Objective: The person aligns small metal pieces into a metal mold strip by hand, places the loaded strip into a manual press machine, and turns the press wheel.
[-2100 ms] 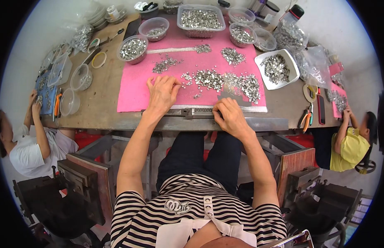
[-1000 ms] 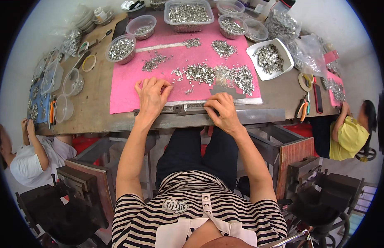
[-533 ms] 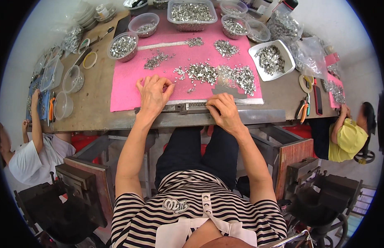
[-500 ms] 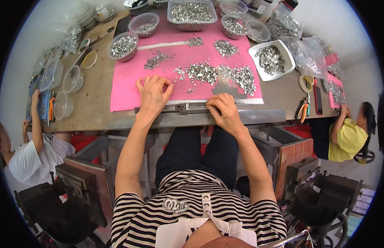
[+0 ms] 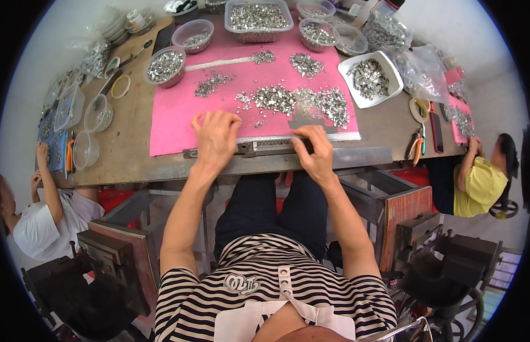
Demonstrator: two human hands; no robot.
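Note:
A narrow metal bar fixture lies along the front edge of the pink mat, with a row of small parts in its slot. My left hand is over the mat just behind the fixture's left part. Its fingers are curled, thumb and forefinger drawn together; anything between them is too small to make out. At the fixture's right end is my right hand, thumb and bent forefinger apart with nothing visible between them. Beyond the hands lie loose piles of small silvery metal pieces and a flat grey piece.
Clear tubs and a white square dish hold more metal pieces. Orange-handled pliers and a phone-like red-edged object lie right. A metal strip lines the bench edge. Co-workers sit at both sides.
My right hand has shifted slightly right, and its thumb and forefinger have parted, uncovering more of the fixture. My left hand has turned a little over the mat. The whole view has shifted slightly.

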